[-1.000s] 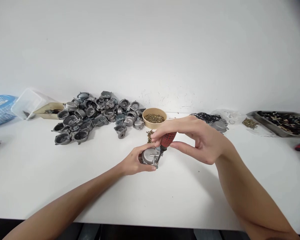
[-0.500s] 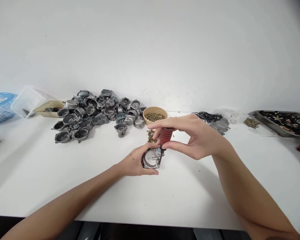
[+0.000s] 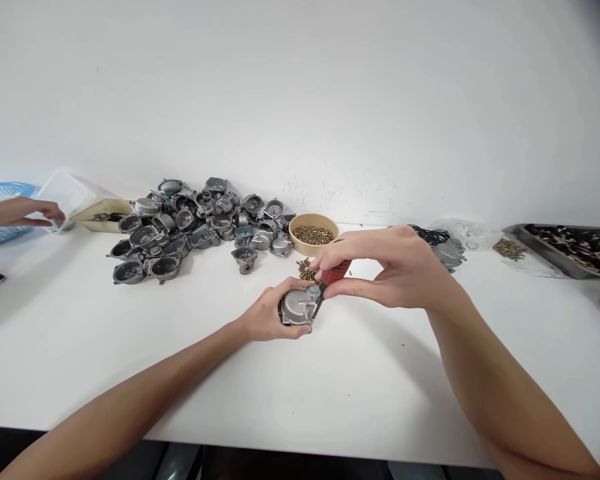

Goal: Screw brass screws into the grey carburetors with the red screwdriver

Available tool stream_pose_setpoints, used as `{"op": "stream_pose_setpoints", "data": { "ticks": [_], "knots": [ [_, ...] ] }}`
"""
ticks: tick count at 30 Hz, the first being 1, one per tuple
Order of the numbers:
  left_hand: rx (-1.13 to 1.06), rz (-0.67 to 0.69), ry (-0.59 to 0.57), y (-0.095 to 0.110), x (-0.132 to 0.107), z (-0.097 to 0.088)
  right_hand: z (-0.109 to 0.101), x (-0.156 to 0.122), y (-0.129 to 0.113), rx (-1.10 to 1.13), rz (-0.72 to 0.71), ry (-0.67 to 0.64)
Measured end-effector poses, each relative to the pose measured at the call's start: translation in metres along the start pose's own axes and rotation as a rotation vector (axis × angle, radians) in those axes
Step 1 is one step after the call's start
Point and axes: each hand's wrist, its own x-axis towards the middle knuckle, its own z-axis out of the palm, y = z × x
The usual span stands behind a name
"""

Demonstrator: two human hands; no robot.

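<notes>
A round grey metal carburetor float bowl (image 3: pixel 294 307) is held just over the white table by my left hand (image 3: pixel 265 315), thumb and fingers curled around its sides. My right hand (image 3: pixel 395 267) grips the red handle of a screwdriver (image 3: pixel 336 272). The screwdriver leans, its dark shaft running down to the right edge of the bowl, where the tip seems to meet a screw; the tip itself is too small to make out. Behind the bowl lies a small heap of brass screws (image 3: pixel 306 269), partly covered by my right fingers.
A round tub (image 3: pixel 307 250) of brass screws stands behind my hands. Left of it is a pile of float bowls (image 3: pixel 180 223). Black rubber rings (image 3: pixel 433 235), another bowl (image 3: pixel 450 252) and a metal tray (image 3: pixel 547 257) are on the right. A co-worker's hand (image 3: pixel 25 212) reaches in at far left.
The bowl has tilted and shifted slightly up and left with my left hand. The screwdriver leans more to the right. A co-worker's hand has come in at the left.
</notes>
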Motion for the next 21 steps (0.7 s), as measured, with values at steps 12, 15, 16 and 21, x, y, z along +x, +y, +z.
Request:
{"op": "stream_pose_setpoints", "data": {
  "ticks": [12, 15, 16, 21],
  "knots": [
    [-0.001, 0.105, -0.112, -0.009, 0.000, -0.008, -0.006, -0.003, -0.003, 0.097, 0.029, -0.121],
    [0.017, 0.085, -0.137, -0.009, -0.001, -0.012, -0.006, -0.003, -0.004, 0.082, 0.028, -0.108],
    [0.025, 0.075, -0.145, -0.008, -0.002, -0.013, -0.005, -0.003, -0.003, 0.065, 0.018, -0.101],
    [0.099, 0.030, -0.158, -0.005, -0.005, -0.014, -0.003, -0.002, -0.004, 0.010, -0.014, -0.085]
  ]
}}
